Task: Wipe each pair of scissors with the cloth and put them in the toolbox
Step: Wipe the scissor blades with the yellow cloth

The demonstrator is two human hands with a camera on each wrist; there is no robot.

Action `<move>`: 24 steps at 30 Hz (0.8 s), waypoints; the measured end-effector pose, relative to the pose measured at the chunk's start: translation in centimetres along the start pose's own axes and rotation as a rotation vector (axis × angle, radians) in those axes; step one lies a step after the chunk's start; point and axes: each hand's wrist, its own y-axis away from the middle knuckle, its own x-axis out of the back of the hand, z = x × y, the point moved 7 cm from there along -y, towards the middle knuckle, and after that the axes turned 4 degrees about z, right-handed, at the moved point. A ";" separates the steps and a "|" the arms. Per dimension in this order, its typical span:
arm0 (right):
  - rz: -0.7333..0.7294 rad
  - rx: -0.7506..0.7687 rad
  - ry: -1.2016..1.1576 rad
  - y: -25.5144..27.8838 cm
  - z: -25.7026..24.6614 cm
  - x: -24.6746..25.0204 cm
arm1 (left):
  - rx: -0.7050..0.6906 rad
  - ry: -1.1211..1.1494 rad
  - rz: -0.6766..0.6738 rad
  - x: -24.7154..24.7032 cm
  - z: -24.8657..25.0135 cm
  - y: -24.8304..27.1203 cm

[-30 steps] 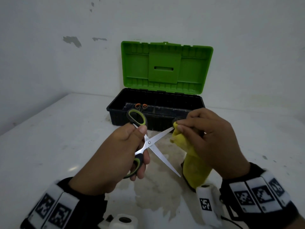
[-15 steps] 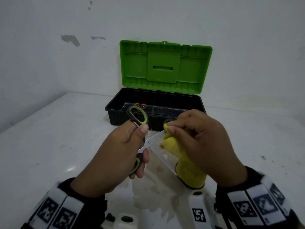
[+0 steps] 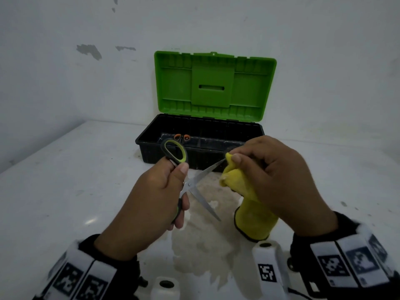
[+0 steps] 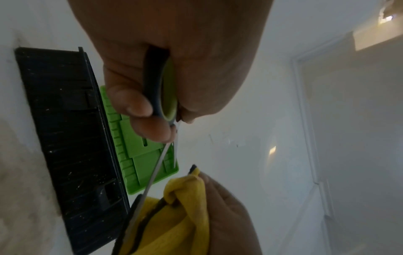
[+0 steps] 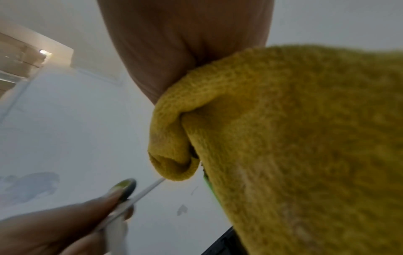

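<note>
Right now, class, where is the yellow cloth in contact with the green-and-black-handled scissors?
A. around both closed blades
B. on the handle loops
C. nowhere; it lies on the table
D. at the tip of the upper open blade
D: the right hand pinches the yellow cloth around the upper blade's tip while the left hand holds the green-and-black-handled scissors open.

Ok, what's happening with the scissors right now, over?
Left hand grips green-handled scissors, blades open. Right hand pinches yellow cloth on upper blade tip. Toolbox open, orange-handled scissors inside. Nothing blocking.
</note>
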 end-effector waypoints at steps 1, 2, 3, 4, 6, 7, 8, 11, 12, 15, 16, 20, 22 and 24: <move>-0.032 0.031 0.016 0.2 -0.7 -0.7 | -0.010 -0.009 -0.001 -0.2 0.1 0.0; -0.070 0.061 0.039 0.4 -1.4 -1.6 | -0.024 -0.021 -0.003 -0.4 0.2 0.0; -0.105 0.088 0.063 0.6 -1.9 -2.5 | -0.043 -0.034 -0.009 -0.6 0.4 0.0; -0.133 0.110 0.079 0.8 -2.2 -3.2 | -0.066 -0.051 -0.013 -0.7 0.7 0.1; -0.164 0.122 0.082 1.1 -2.2 -4.0 | -0.118 -0.086 -0.017 -0.6 1.1 0.2; -0.174 0.110 0.077 1.0 -1.9 -3.9 | -0.135 -0.087 -0.018 -0.5 1.3 0.3; -0.181 0.093 0.075 1.0 -1.6 -3.7 | -0.145 -0.077 -0.019 -0.4 1.3 0.4; -0.169 0.041 0.079 0.6 -0.2 -2.7 | -0.145 -0.051 -0.018 -0.4 0.9 0.5; -0.155 0.022 0.081 0.4 0.1 -2.5 | -0.136 -0.043 -0.020 -0.5 0.8 0.4; -0.141 0.007 0.088 0.7 0.2 -2.3 | -0.117 -0.019 -0.034 -0.8 0.5 0.3; -0.142 0.026 0.082 0.8 -0.1 -2.3 | -0.117 -0.014 -0.039 -0.9 0.5 0.3; -0.096 0.055 0.031 0.9 -0.3 -1.8 | -0.112 0.034 -0.045 -0.9 0.9 0.5; -0.069 0.046 0.042 0.6 0.4 -1.3 | -0.083 0.073 -0.053 -1.0 0.8 0.6; -0.054 0.032 0.059 0.5 1.0 -1.0 | -0.057 0.084 -0.063 -1.1 0.6 0.8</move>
